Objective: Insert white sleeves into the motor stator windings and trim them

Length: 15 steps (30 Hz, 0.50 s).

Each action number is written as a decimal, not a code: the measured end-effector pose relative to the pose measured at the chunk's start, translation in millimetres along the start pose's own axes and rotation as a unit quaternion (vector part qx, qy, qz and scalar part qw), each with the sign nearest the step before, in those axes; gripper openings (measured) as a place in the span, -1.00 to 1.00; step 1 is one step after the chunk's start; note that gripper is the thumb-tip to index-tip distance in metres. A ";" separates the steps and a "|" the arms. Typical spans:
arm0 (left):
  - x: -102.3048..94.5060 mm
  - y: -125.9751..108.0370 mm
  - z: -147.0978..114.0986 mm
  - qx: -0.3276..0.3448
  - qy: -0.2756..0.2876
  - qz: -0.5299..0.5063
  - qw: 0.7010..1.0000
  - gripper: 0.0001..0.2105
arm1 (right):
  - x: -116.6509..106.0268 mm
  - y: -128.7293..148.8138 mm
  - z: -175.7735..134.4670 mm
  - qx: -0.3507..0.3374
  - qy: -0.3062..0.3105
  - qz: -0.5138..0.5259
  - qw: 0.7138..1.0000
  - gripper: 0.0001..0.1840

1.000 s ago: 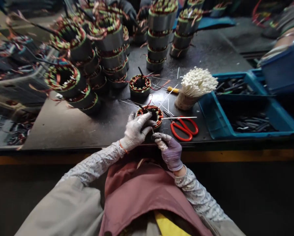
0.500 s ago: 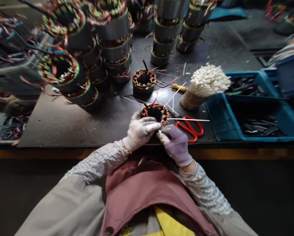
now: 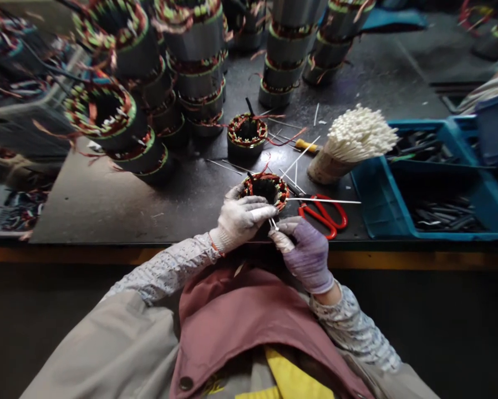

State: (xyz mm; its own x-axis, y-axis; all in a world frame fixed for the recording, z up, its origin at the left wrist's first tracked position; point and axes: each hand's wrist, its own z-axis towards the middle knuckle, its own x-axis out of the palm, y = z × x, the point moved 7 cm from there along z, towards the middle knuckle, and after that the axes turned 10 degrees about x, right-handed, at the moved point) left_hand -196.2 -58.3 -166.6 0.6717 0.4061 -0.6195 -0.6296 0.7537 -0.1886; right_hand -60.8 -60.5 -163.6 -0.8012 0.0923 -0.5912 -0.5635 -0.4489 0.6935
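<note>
At the near edge of the bench sits a motor stator (image 3: 281, 191) wound with copper wire. My left hand (image 3: 243, 219), in a white glove, is wrapped round its near left side, fingers lying across the front rim. Just right of it my right hand (image 3: 303, 249), in a purple glove, pinches a thin white cable tie (image 3: 273, 224) at the stator's near side. Another cable tie (image 3: 328, 200) sticks out to the right from the rim. Red-handled scissors (image 3: 328, 216) lie beside my right hand, their blades partly covered by ties.
A second stator (image 3: 247, 136) stands behind. Tall stacks of stators (image 3: 199, 83) fill the back left. To the right are a cup of white cable ties (image 3: 326, 166), a yellow-handled tool (image 3: 306, 146) and blue bins (image 3: 374, 205) with black pieces. A co-worker's sleeve (image 3: 488, 88) shows far right.
My right hand has drawn slightly down and away from the stator, and more of the white tie shows between the hands. My left hand keeps its hold. The view has shifted slightly.
</note>
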 end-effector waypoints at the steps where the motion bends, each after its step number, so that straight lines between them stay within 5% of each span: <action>1: 0.7 -0.1 -0.2 0.001 0.006 0.002 1.000 -0.87 | 1.0 -0.7 0.2 0.001 -0.001 -0.009 1.000 -0.89; 9: 4.4 2.6 0.6 -0.001 0.053 0.012 0.999 -0.83 | 15.5 5.4 16.0 -0.102 -0.018 -0.185 0.977 -0.71; 12: 1.0 3.8 2.8 -0.009 0.047 -0.006 0.999 -0.83 | 7.5 17.2 6.2 -0.165 0.036 -0.258 0.951 -0.65; 15: -1.2 8.6 1.7 -0.050 0.057 -0.022 0.997 -0.76 | -15.9 28.7 -15.5 -0.202 0.071 -0.213 0.953 -0.72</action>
State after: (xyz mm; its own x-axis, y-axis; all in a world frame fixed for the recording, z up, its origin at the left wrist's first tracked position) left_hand -201.7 -51.4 -166.2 0.6544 0.3091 -0.6901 -0.6401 0.7123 -0.2880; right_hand -61.1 -88.7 -140.7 -0.4665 0.2345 -0.8529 -0.6850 -0.7058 0.1806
